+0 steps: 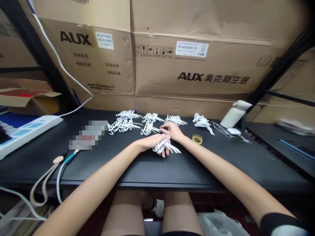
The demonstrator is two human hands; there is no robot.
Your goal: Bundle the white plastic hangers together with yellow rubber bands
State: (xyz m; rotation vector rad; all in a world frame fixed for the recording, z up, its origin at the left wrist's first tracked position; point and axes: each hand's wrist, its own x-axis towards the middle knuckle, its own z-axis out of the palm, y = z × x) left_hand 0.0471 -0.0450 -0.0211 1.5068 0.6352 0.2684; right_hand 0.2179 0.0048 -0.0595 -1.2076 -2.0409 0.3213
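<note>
Clasped in the left hand [154, 141] is a bundle of white hangers [165, 146], fingers curled around it just above the black table [98, 164].

Right hand [172, 130] lies just behind the left, fingers spread loosely and reaching toward the small hanger piles [150, 123] set in a row across the back of the table; whether a fingertip touches one cannot be told. Yellow rubber bands [197, 139] lie near the right wrist. Farther right stands a tilted white bottle [235, 113], with clear glasses [221, 128] beside it. Cardboard boxes [197, 65] form the wall behind, and a white cable [59, 65] runs down at the left.
</note>
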